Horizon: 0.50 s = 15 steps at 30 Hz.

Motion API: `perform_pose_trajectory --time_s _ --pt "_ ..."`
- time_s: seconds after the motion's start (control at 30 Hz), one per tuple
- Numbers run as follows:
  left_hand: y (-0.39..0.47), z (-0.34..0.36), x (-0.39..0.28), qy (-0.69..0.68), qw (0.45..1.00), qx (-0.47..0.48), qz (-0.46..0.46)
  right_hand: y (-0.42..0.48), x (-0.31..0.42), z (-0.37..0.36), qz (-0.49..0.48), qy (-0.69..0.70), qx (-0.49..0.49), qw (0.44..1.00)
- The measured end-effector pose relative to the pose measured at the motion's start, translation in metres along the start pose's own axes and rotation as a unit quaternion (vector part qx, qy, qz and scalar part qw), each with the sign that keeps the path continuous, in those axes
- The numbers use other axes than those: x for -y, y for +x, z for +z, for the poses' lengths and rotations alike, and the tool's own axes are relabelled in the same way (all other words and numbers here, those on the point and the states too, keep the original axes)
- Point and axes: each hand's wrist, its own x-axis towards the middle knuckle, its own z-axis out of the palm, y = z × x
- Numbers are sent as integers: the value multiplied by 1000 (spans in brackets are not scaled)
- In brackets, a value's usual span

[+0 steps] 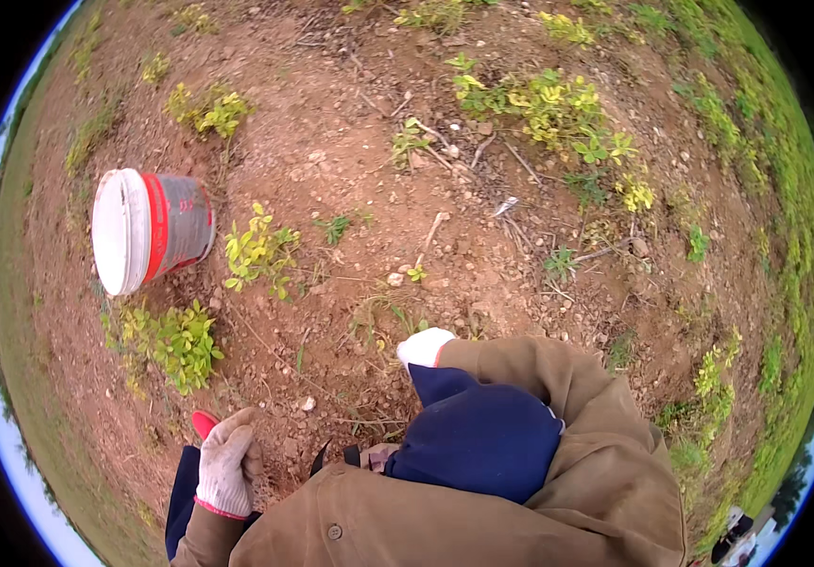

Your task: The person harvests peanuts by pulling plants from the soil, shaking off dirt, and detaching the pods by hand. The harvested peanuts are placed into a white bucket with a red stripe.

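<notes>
My left hand [226, 461], in a soiled white knit glove with a red cuff edge, is low at the left beside my knee. Its fingers are curled and the palm is hidden, so a held thing cannot be made out. A smooth red rounded tip [204, 423] shows just past the glove; it may be a shoe toe. In front of my bent knee in navy trousers [481, 439], my right hand [426, 347] reaches close to the soil in a white glove. The knee hides most of its fingers. Small grass blades [407, 320] grow right beside it.
A grey and red plastic bucket [180, 220] with a white top stands on the reddish soil at the left. Low yellow-green leafy plants [186, 347] grow near it, with more plants [548, 106] ahead. Dry twigs [434, 234] and stones are scattered about. People [736, 542] appear far off, lower right.
</notes>
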Motion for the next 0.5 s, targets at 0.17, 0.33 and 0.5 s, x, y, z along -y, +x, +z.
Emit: perform_pose_trajectory --time_s 0.17,0.33,0.5 --pt "14 -12 -1 91 994 57 9 -8 25 -29 14 173 -96 980" --pt "23 -32 2 124 986 110 2 -34 -5 -70 23 148 -473 868" --pt "17 -50 1 390 904 137 107 -202 -66 -65 248 -12 -559 791"
